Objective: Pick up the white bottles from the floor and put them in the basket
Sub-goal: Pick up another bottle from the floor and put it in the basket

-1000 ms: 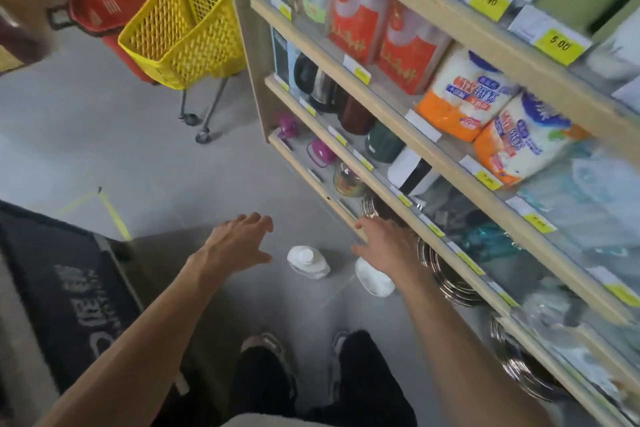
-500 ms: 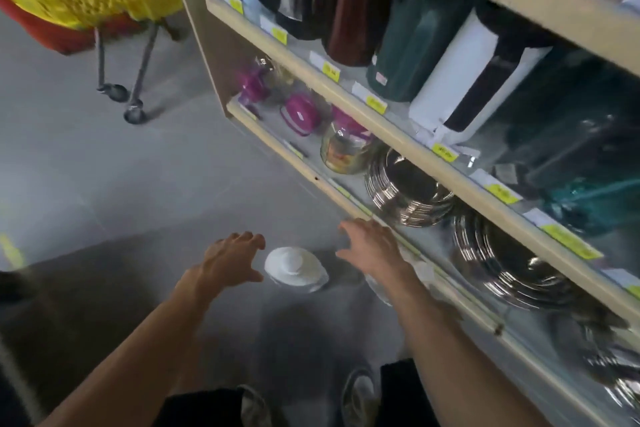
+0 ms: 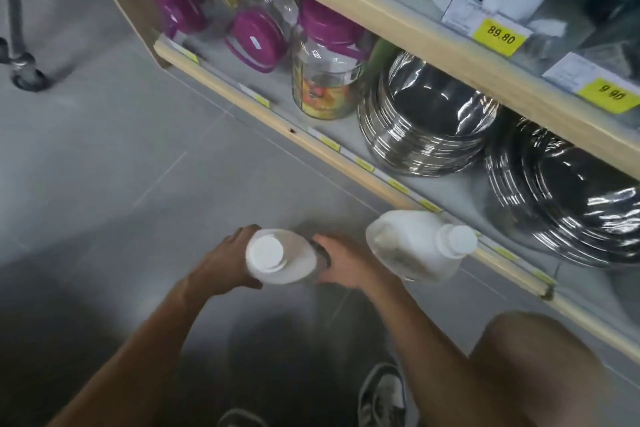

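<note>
- Left hand (image 3: 221, 262): fingers wrapped round upright white bottle (image 3: 277, 260), lower centre of frame.
- Right hand (image 3: 343, 265): fingers against that bottle's right side; grip indeterminate.
- Second white bottle (image 3: 412, 246): tilted, lower centre-right, beside bottom shelf (image 3: 277, 123) edge.

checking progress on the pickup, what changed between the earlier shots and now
The left hand, open beside the left white bottle before, now grips it. The right hand moved off the right white bottle to the gripped bottle's other side; its hold is unclear. The right white bottle stayed on the floor by the bottom shelf; the shelf goods are unchanged.
</note>
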